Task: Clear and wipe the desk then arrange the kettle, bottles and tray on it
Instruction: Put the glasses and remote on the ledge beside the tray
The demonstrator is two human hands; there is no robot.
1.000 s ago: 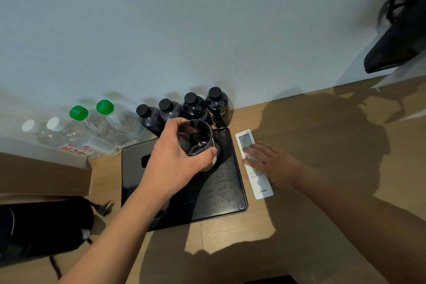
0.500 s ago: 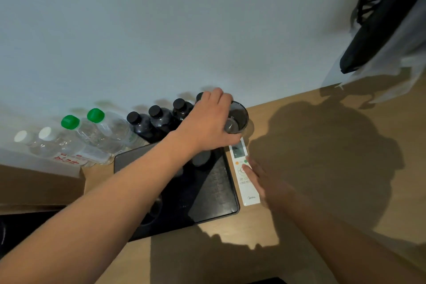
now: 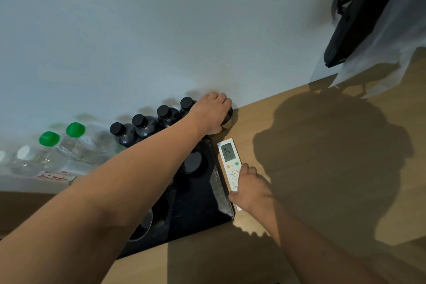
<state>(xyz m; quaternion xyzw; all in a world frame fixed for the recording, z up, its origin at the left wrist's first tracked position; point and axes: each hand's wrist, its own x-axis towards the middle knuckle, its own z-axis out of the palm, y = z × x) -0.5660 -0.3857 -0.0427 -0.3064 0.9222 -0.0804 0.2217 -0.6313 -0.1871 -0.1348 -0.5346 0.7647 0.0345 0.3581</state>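
A: Where are the hands?

B: The left hand [image 3: 212, 112] is at upper centre of the frame, by the wall, its fingers curled over a dark glass [image 3: 227, 115] that stands on the surface [image 3: 299, 191] at the right end of the bottle row. Only the glass's right edge shows under the hand.

A: And the right hand [image 3: 250, 188]?

B: Lower, right of centre. Its fingers lie on the lower part of a white remote [image 3: 228, 159], thumb at the remote's left edge. Whether it grips or just presses, I cannot tell.

A: The tray?

B: The black tray [image 3: 216, 205] lies flat at centre, just left of the remote, partly hidden by the left forearm. A round black disc [image 3: 192, 162] sits in its upper part.

A: Bottles?

B: Four dark bottles [image 3: 141, 127] with black caps stand in a row along the wall, above the tray. Left of them are clear bottles [image 3: 76, 143], two with green caps, two with white, at the frame's left edge.

A: The kettle?

B: Not something I can make out.
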